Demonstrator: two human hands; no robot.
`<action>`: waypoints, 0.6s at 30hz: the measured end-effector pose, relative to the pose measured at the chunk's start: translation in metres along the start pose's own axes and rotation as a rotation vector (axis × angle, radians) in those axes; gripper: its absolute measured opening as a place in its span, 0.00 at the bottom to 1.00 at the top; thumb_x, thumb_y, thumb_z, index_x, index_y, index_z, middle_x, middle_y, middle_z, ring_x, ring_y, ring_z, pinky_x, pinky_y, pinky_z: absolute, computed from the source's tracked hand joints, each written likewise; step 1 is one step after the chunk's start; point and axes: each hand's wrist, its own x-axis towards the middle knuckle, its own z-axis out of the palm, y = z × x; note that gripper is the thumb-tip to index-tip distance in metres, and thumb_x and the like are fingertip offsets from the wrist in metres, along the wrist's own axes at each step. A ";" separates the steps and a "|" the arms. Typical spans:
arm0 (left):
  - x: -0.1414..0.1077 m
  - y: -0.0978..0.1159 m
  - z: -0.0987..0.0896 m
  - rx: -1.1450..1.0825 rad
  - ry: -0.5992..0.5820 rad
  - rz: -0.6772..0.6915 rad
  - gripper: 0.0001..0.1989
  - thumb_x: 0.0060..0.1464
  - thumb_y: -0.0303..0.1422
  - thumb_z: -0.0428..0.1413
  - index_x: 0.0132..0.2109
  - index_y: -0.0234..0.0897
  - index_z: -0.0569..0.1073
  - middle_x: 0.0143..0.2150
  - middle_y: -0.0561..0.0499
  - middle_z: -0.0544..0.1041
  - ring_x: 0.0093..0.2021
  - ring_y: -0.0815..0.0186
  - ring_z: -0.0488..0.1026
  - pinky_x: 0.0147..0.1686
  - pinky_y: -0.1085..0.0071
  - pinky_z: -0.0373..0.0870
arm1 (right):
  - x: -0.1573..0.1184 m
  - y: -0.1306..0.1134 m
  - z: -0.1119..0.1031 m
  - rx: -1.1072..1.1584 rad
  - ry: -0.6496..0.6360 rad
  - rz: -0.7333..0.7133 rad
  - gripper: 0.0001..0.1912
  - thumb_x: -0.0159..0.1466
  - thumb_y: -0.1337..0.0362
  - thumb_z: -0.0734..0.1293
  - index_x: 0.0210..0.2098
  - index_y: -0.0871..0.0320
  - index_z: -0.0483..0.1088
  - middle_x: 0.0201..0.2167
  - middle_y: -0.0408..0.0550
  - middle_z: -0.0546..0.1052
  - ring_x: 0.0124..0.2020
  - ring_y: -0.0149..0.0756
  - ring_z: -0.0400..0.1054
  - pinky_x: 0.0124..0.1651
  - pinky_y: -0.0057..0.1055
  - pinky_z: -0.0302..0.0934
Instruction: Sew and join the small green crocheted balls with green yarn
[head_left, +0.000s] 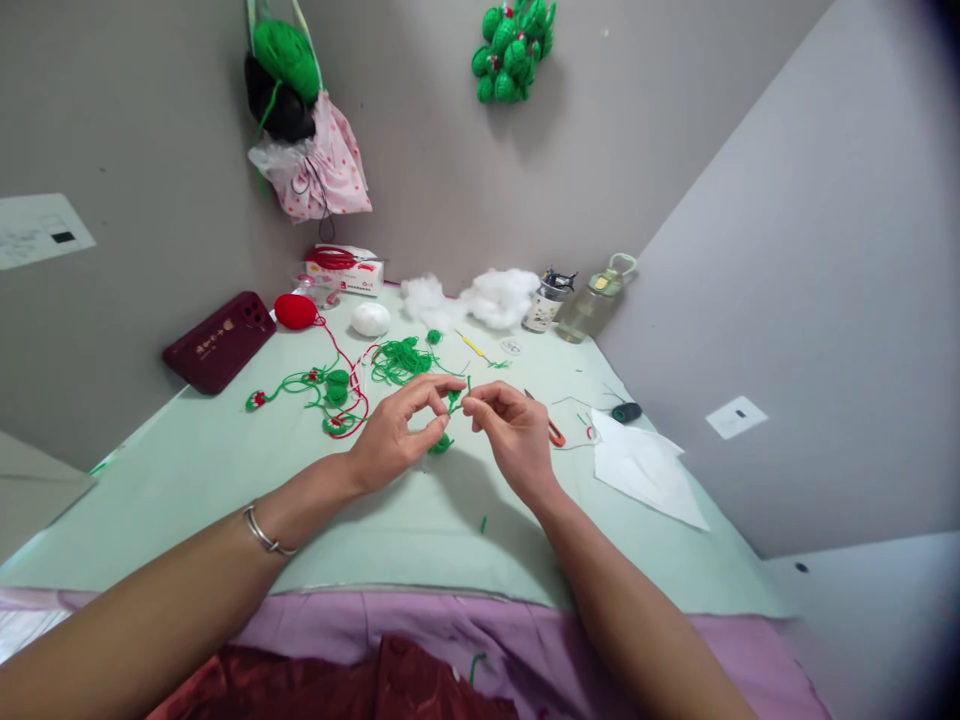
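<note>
Over the middle of the table, my left hand [401, 425] pinches a small green crocheted piece [454, 398] between thumb and fingers. Close beside it on the right, my right hand [514, 430] has thumb and fingertips closed on a green yarn end [469, 384] that sticks up. A small green ball [441, 444] shows just below the fingertips. Behind my left hand lies a loose heap of green yarn [401, 361]. Farther left are green crocheted balls [337, 387] with red and green strands around them.
A dark red phone [220, 343], red yarn ball [295, 311] and white ball [370, 320] sit at the left. White stuffing [501, 298], a pen cup [545, 304] and a bottle [594, 308] stand at the back. Orange-handled scissors [556, 432] and white sheets [645, 470] lie right.
</note>
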 end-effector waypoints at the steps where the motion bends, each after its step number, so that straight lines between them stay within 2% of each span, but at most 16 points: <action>1: 0.000 0.000 0.000 0.003 -0.001 0.000 0.04 0.59 0.28 0.54 0.34 0.39 0.67 0.55 0.41 0.76 0.59 0.58 0.71 0.58 0.56 0.69 | 0.000 0.000 0.000 -0.003 -0.003 0.001 0.07 0.60 0.62 0.71 0.28 0.57 0.73 0.26 0.42 0.75 0.23 0.28 0.65 0.30 0.29 0.62; 18: 0.000 0.000 0.001 -0.017 -0.017 -0.019 0.05 0.59 0.28 0.54 0.34 0.39 0.67 0.56 0.40 0.75 0.61 0.57 0.70 0.60 0.54 0.67 | -0.001 -0.001 0.001 -0.042 0.010 -0.059 0.06 0.61 0.64 0.71 0.28 0.57 0.73 0.26 0.42 0.74 0.23 0.28 0.66 0.29 0.29 0.62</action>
